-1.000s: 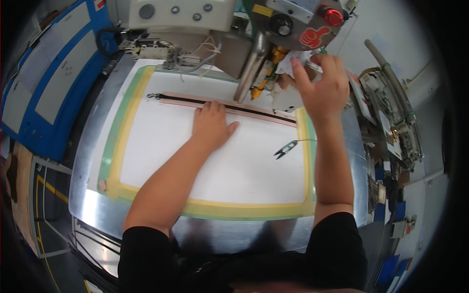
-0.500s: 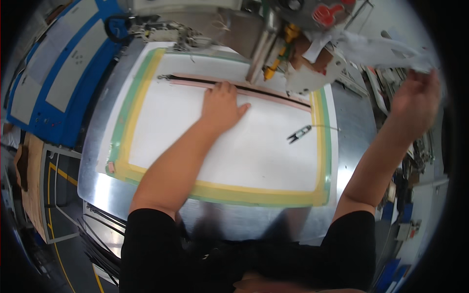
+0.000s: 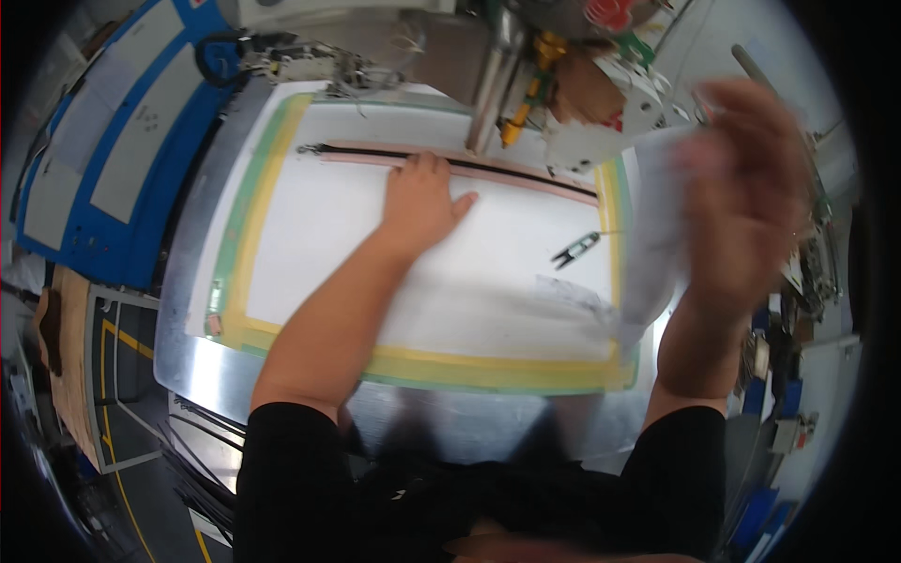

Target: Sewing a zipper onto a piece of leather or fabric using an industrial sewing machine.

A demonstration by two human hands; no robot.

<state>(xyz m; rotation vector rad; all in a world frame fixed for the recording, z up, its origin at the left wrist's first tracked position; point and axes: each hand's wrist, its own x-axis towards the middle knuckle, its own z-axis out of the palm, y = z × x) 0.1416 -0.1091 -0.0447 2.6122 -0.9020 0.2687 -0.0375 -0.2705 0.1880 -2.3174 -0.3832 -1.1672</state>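
Observation:
My left hand [image 3: 419, 199] lies palm down on the white work surface [image 3: 347, 244], fingertips touching a long black strip [image 3: 526, 175] with pink edging. At the strip's left end is a small metal piece, perhaps a zip pull. Over the right side of the table, my right hand [image 3: 741, 188], smeared by motion, grips a thin translucent plastic sheet [image 3: 652, 235]. The plastic hangs and trails down to the left over the surface, also blurred. Thread snips [image 3: 574, 251] with a cord lie to the right of my left hand.
Yellow and green tape [image 3: 469, 371] borders the white surface on a metal table [image 3: 375, 413]. A machine head with a metal post [image 3: 493, 84] and yellow fitting [image 3: 516, 129] stands over the far side. A blue panelled cabinet [image 3: 122, 150] is at left, beside several black strips [image 3: 202, 450].
My right hand has swung inward from the far right, bringing the plastic sheet down over the table's right side. My left hand stays on the strip.

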